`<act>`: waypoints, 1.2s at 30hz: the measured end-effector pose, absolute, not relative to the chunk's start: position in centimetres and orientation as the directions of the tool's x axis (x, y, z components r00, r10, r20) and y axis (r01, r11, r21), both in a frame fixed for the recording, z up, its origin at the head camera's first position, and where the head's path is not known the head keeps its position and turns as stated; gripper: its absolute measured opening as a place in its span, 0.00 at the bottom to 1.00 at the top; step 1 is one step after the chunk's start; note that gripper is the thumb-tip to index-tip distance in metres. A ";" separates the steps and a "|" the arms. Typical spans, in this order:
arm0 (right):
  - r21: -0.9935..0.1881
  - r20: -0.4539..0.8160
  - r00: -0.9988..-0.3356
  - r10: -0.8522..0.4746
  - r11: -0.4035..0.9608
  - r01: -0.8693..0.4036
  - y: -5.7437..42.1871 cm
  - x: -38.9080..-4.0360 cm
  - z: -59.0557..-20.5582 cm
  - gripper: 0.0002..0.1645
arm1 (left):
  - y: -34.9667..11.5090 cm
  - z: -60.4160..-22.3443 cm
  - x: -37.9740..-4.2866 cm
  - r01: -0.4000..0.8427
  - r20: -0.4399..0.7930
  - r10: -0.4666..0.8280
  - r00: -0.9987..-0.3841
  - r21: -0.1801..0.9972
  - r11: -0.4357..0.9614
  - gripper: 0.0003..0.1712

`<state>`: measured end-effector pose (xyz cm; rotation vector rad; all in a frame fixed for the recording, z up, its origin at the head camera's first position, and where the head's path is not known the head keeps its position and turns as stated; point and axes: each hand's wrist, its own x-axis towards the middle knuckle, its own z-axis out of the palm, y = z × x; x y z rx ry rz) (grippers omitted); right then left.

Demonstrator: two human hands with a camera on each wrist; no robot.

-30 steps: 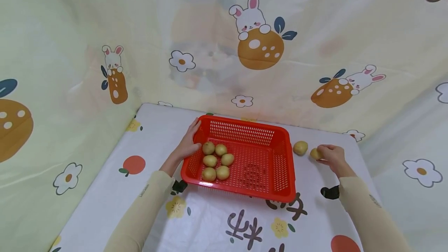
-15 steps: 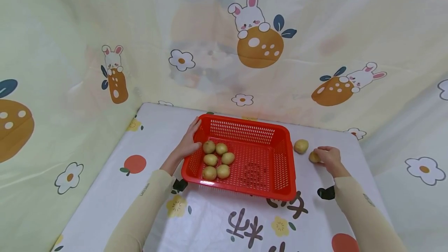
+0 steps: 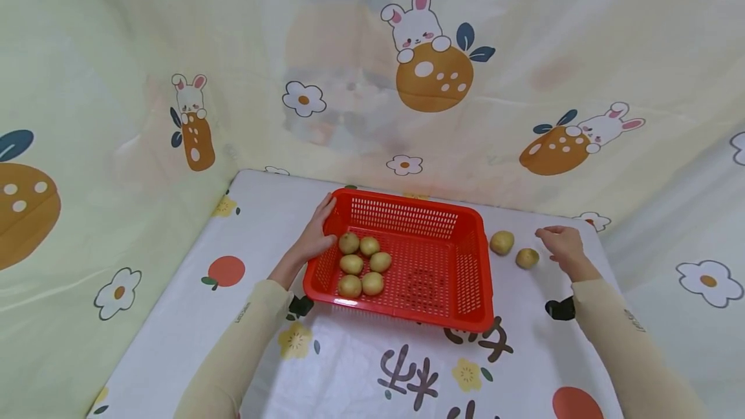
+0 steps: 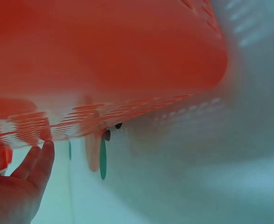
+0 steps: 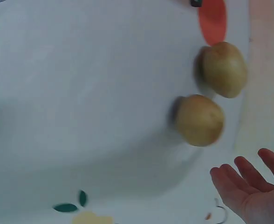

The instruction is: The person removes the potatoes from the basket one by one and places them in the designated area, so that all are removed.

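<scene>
A red plastic basket (image 3: 407,324) with slotted walls sits on the table, several small yellow potatoes (image 3: 380,262) grouped in its left half. My left hand (image 3: 312,238) grips the basket's left rim, thumb over the edge; in the left wrist view, its fingers (image 4: 43,163) lie against the outer side. To the right of the basket are two loose potatoes: one potato (image 3: 502,242) close to the wall, the other potato (image 3: 527,258) a bit nearer. Just right of them my right hand (image 3: 562,247) hovers, holding nothing, its fingers relaxed and apart from both potatoes.
A white cloth (image 3: 262,212) printed with fruit, flowers and lettering covers the table. Behind it and at both sides hang cream sheets (image 3: 349,31) with rabbit prints, close behind the basket's far edge.
My right hand has let go of the nearer loose potato and drawn back to the right. That potato now rests slightly turned beside the other. The left hand stays on the basket.
</scene>
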<state>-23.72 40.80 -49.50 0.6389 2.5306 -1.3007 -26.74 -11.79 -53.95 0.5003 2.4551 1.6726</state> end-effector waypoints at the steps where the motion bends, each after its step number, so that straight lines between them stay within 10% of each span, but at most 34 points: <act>1: -0.710 -0.383 -0.890 0.247 0.538 0.455 40.8 -23.9 -48.8 0.37 | -11.8 -53.9 -26.7 0.206 0.086 0.343 -0.936 0.921 0.331 0.53; 18: -0.854 -0.400 -0.909 -0.116 0.407 0.323 29.7 -25.6 -42.2 0.36 | -12.0 -53.9 -27.1 0.210 0.086 0.343 -0.936 0.915 0.344 0.53; 27: -0.876 -0.466 -0.869 -0.168 0.223 0.427 23.1 -26.6 -45.3 0.33 | -11.6 -54.1 -26.7 0.200 0.072 0.344 -0.936 0.914 0.353 0.53; 36: -0.818 -0.535 -0.826 -0.175 0.350 0.456 15.8 -26.2 -49.6 0.29 | -11.8 -54.2 -27.0 0.201 0.072 0.345 -0.936 0.914 0.353 0.53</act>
